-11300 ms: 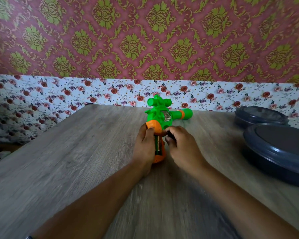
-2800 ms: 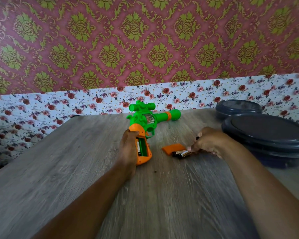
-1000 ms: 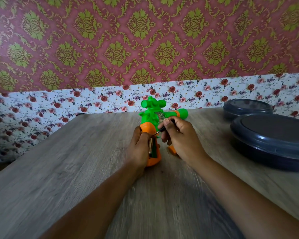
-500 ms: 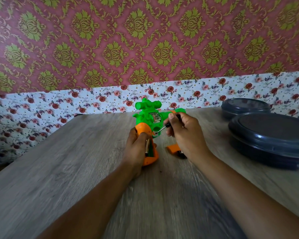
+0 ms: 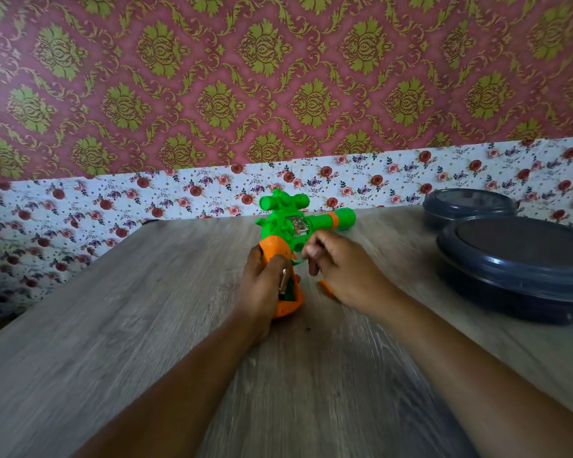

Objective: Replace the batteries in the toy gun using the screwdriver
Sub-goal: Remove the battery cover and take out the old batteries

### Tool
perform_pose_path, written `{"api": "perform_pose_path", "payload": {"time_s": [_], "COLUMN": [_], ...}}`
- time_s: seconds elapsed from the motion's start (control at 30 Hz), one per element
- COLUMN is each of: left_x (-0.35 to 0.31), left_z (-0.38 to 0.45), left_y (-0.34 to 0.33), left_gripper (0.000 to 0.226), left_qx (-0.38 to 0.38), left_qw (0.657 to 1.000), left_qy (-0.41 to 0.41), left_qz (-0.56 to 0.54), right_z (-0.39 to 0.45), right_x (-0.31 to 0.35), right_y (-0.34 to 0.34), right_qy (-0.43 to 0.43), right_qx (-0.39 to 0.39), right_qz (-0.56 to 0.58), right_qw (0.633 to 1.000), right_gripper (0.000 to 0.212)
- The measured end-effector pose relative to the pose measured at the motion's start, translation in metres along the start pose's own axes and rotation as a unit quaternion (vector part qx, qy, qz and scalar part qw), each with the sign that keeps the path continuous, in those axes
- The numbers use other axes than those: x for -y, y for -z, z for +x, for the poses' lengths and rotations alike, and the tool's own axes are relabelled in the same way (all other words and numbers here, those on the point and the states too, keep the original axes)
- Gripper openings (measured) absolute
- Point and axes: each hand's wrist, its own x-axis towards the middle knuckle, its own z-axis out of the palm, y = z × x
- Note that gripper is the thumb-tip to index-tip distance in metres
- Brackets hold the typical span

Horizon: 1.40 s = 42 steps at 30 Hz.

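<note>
1. The toy gun (image 5: 286,231) lies near the middle of the wooden tabletop (image 5: 113,325), its green barrel pointing right and toward the far wall, its orange handle toward the person.
2. The left hand (image 5: 262,289) wraps the orange handle from the left; its grip is clamped on the handle, the thumb lying across the top of the open battery compartment.
3. Inside that open compartment a battery (image 5: 283,280) shows beside the thumb, with green plastic next to it.
4. The right hand (image 5: 341,272) sits just to the right of the handle, fingers curled inward near the trigger area. The hand is motion-blurred, so I cannot tell whether its grip holds anything or is merely closed.
5. A small orange piece, apparently the battery cover (image 5: 325,287), lies on the tabletop, partly hidden under the right hand.
6. Two dark round lidded containers stand at the right edge: a nearer, larger-looking one (image 5: 523,262) and a farther one (image 5: 468,206) against the floral wall strip.
7. A tiny dark speck (image 5: 308,329) rests on the tabletop just below the handle.
</note>
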Motion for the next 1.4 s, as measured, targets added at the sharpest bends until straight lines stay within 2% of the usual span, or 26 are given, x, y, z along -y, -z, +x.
{"api": "perform_pose_path", "payload": {"time_s": [0.07, 0.13, 0.2, 0.3, 0.37, 0.47, 0.57, 0.7, 0.83, 1.03, 1.1, 1.23, 1.33, 1.4], "left_x": [-0.001, -0.002, -0.002, 0.001, 0.002, 0.008, 0.010, 0.010, 0.008, 0.009, 0.008, 0.002, -0.001, -0.002], "left_z": [-0.001, -0.003, -0.003, -0.001, 0.001, 0.006, 0.009, 0.013, 0.011, 0.011, 0.012, 0.014, 0.015, 0.018], "left_y": [-0.001, -0.001, -0.001, -0.002, -0.002, -0.001, -0.001, -0.001, 0.000, 0.003, 0.003, 0.012, 0.022, 0.025], "left_gripper": [0.018, 0.027, 0.028, 0.012, 0.015, 0.026, 0.047, 0.047, 0.049, 0.041, 0.043, 0.042, 0.042, 0.040], "left_qx": [-0.001, 0.006, 0.015, 0.014, 0.001, -0.032, -0.056, -0.065, -0.056, -0.050, -0.060, -0.067, -0.063, -0.054], "left_qw": [1.000, 1.000, 1.000, 1.000, 1.000, 0.999, 0.998, 0.996, 0.997, 0.997, 0.996, 0.977, 0.968, 0.971], "left_qy": [-0.014, -0.020, -0.019, -0.011, 0.001, 0.019, 0.038, 0.055, 0.045, 0.063, 0.055, 0.005, 0.015, 0.050], "left_qz": [0.009, 0.008, 0.004, -0.009, -0.010, 0.007, -0.011, -0.020, -0.003, -0.018, 0.020, 0.203, 0.243, 0.228], "right_z": [-0.001, -0.002, -0.002, -0.003, -0.003, -0.001, -0.002, -0.014, -0.018, -0.018, -0.018, -0.017, -0.016, -0.015], "right_x": [-0.003, -0.004, -0.002, 0.000, 0.001, 0.005, 0.006, -0.009, -0.025, -0.037, -0.040, -0.044, -0.044, -0.043], "right_y": [-0.009, -0.014, -0.014, -0.009, -0.003, 0.019, 0.056, 0.098, 0.103, 0.097, 0.097, 0.091, 0.089, 0.090], "right_qy": [0.011, 0.010, 0.006, 0.003, -0.010, -0.045, -0.101, -0.194, -0.263, -0.311, -0.318, -0.317, -0.313, -0.300], "right_qx": [0.037, 0.043, 0.027, 0.019, 0.041, 0.074, 0.064, 0.139, 0.216, 0.240, 0.240, 0.240, 0.235, 0.232], "right_qz": [-0.057, -0.053, -0.033, -0.002, 0.004, 0.029, 0.086, 0.066, 0.052, 0.009, -0.016, -0.051, -0.063, -0.085], "right_qw": [0.998, 0.998, 0.999, 1.000, 0.999, 0.996, 0.989, 0.969, 0.939, 0.920, 0.917, 0.916, 0.918, 0.921], "right_gripper": [0.008, 0.020, 0.024, 0.014, 0.010, 0.012, 0.010, 0.007, 0.007, 0.009, 0.009, 0.008, 0.009, 0.009]}}
